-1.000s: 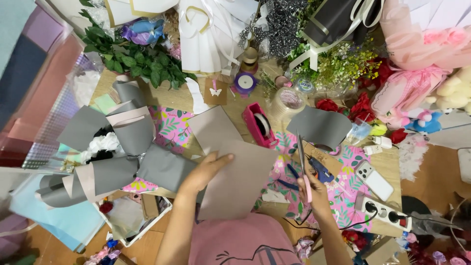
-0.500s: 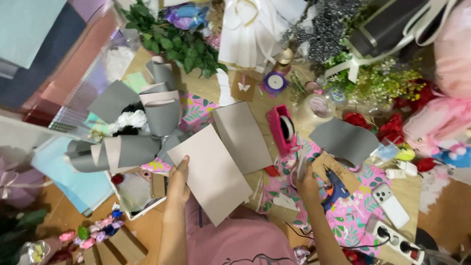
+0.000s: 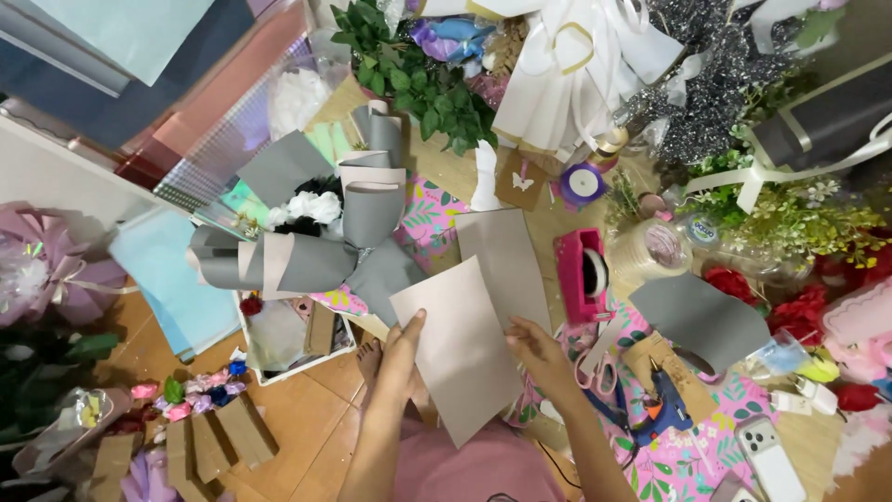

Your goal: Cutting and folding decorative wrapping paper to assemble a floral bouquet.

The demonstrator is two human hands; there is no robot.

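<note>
Fingers of your left hand (image 3: pixel 401 358) and right hand (image 3: pixel 539 351) are clamped on beige paper sheet (image 3: pixel 460 349), center of frame, beside grey bouquet (image 3: pixel 321 251).

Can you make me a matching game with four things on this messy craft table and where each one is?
Things:
1. tape dispenser
2. glue gun
3. phone
4. paper sheet

Places or colours:
A. held between the left hand and the right hand
B. white, lying near the bottom right corner
C. bright pink, standing just right of the grey sheets
D. blue, lying on the flowery cloth below the grey paper piece

Pairs: 1-C, 2-D, 3-B, 4-A
</note>
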